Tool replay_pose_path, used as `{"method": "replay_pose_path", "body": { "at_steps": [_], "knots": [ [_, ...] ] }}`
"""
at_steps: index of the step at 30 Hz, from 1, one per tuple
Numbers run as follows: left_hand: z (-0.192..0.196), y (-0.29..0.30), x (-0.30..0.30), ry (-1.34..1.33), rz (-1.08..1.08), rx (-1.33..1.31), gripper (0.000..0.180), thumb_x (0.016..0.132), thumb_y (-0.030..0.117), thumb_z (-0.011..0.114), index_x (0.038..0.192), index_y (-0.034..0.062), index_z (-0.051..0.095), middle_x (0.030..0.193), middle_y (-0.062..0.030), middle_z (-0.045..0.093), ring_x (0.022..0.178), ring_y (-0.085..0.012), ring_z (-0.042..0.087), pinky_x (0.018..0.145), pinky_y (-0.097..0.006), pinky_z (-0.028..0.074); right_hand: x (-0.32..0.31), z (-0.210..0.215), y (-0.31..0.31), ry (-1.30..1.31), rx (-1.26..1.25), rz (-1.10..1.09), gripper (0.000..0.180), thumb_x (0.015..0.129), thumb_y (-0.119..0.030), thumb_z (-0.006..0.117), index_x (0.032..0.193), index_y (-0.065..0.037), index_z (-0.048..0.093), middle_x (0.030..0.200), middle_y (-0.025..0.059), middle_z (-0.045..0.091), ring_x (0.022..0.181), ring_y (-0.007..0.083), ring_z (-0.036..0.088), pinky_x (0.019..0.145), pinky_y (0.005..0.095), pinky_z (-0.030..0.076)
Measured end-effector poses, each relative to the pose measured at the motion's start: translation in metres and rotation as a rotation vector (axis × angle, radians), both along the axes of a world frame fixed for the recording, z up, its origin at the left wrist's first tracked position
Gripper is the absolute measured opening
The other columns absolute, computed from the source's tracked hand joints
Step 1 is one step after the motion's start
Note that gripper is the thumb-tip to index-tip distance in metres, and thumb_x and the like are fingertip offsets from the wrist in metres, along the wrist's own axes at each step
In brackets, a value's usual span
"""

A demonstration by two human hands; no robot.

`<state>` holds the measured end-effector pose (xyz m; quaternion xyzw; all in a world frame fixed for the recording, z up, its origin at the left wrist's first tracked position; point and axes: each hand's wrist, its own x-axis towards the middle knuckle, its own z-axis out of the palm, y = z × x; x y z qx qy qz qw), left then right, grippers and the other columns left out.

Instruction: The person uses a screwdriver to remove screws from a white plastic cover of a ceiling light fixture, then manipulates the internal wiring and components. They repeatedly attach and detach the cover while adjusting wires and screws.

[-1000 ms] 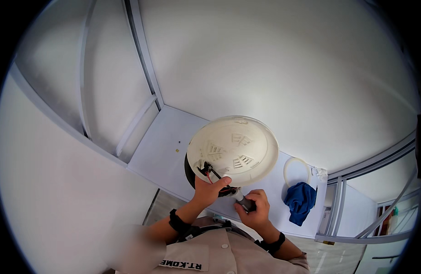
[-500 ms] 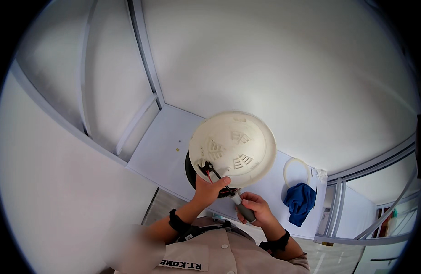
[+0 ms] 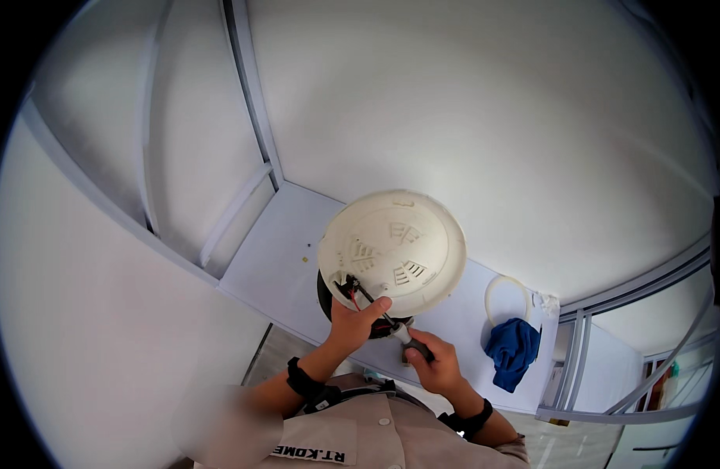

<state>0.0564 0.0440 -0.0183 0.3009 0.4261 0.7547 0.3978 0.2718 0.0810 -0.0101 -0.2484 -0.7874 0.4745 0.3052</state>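
- At the near rim of the round white fixture (image 3: 393,252), the left hand (image 3: 353,322) is pinching the wires.
- Right hand (image 3: 430,363) is gripping the screwdriver (image 3: 397,328), its shaft angling up-left toward the rim.

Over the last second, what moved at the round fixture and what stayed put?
The right hand, gripping the screwdriver throughout, dipped lower and has come back up, its tip now at the wires on the rim of the round white fixture. The left hand stays clamped on that rim. The fixture, the blue cloth and the white ring have not moved.
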Motion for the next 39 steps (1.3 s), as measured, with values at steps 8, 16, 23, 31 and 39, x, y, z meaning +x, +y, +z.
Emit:
{"method": "replay_pose_path", "body": {
  "at_steps": [8,16,23,31,39],
  "knots": [
    [0.003,0.002,0.002,-0.013,0.029,0.048,0.063,0.089,0.000,0.079,0.143,-0.0006,0.048,0.132,-0.0106,0.064,0.120,-0.0195,0.063,0.102,-0.037,0.054,0.007,-0.004,0.004,0.095,-0.738,0.071,0.028,0.104,-0.008,0.064,0.132,-0.002,0.062,0.100,0.0073,0.074,0.073,0.0112,0.062,0.067,0.0271,0.051],
    [-0.018,0.000,-0.021,-0.072,-0.088,0.031,0.059,0.098,0.008,0.073,0.149,-0.0003,0.044,0.141,-0.0096,0.060,0.128,-0.0205,0.059,0.107,-0.038,0.051,0.005,0.021,0.017,-0.076,0.124,-0.037,0.033,0.093,-0.007,0.075,0.125,-0.003,0.066,0.093,0.0136,0.073,0.078,0.0222,0.072,0.070,0.0337,0.056],
    [-0.013,-0.002,-0.034,-0.357,0.045,-0.058,0.040,0.111,0.018,0.055,0.147,0.0026,0.048,0.141,-0.0098,0.062,0.128,-0.0223,0.061,0.101,-0.040,0.057,0.011,0.044,0.032,-0.130,0.232,0.027,0.036,0.089,-0.008,0.079,0.123,-0.006,0.068,0.099,0.0161,0.074,0.079,0.0330,0.073,0.069,0.0372,0.057],
    [0.018,-0.001,-0.057,-0.449,0.235,-0.066,0.043,0.113,0.028,0.051,0.147,0.0026,0.046,0.143,-0.0132,0.060,0.124,-0.0252,0.065,0.100,-0.042,0.059,0.022,0.044,0.047,-0.117,0.306,-0.009,0.038,0.087,-0.009,0.079,0.122,-0.004,0.066,0.093,0.0156,0.070,0.075,0.0326,0.069,0.068,0.0363,0.054],
    [-0.003,-0.004,-0.063,-0.293,0.301,-0.143,0.045,0.113,0.029,0.051,0.148,0.0007,0.045,0.142,-0.0141,0.061,0.126,-0.0242,0.064,0.103,-0.040,0.056,0.027,0.023,0.047,-0.041,0.190,-0.163,0.030,0.090,-0.008,0.077,0.114,-0.001,0.062,0.090,0.0125,0.062,0.073,0.0235,0.057,0.066,0.0336,0.047]
  ]
}}
